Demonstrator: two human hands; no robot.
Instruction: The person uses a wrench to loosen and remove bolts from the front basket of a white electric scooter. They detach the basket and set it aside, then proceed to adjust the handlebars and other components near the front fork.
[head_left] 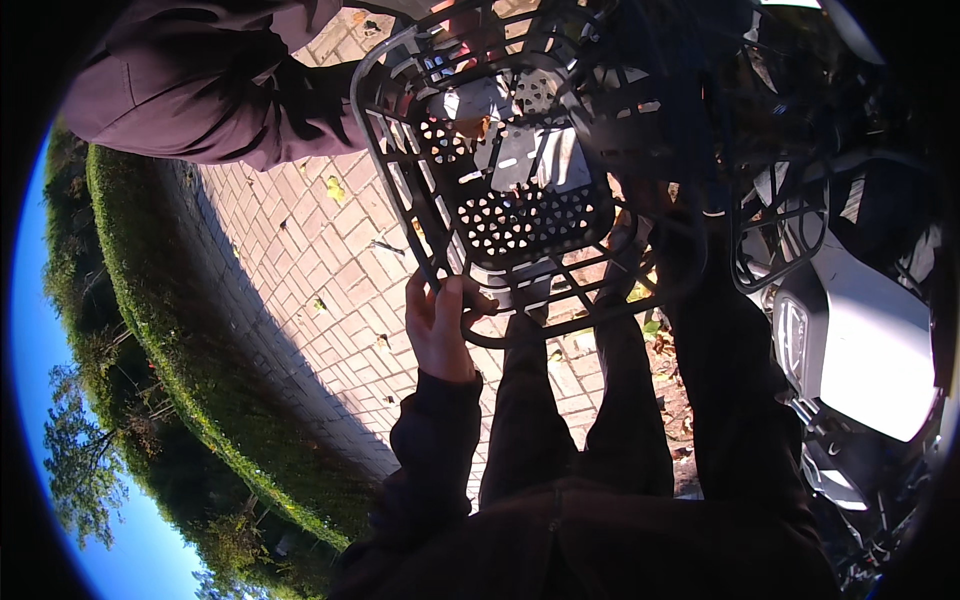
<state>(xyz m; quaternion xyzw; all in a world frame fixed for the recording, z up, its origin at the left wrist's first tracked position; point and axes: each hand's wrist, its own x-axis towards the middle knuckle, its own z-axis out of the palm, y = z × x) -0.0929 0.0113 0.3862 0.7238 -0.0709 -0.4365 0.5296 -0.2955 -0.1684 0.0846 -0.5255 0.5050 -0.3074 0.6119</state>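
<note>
A black plastic bicycle-style basket [525,225], with slatted sides and a perforated bottom, is held up in front of my legs. My left hand [441,322] is closed on the near left corner of its rim, thumb on top and fingers around the bar. My right sleeve [730,390] reaches up along the basket's right side. The right hand itself is lost in deep shadow there. Through the basket's bottom some pale, flat patches show; what they are is unclear.
At the far left another person's dark sleeve [240,100] extends to the basket's far side. Parked two-wheelers with a white body panel [875,335] stand close on my right, beside a black wire basket [785,225]. A hedge [170,320] borders the brick paving [335,255].
</note>
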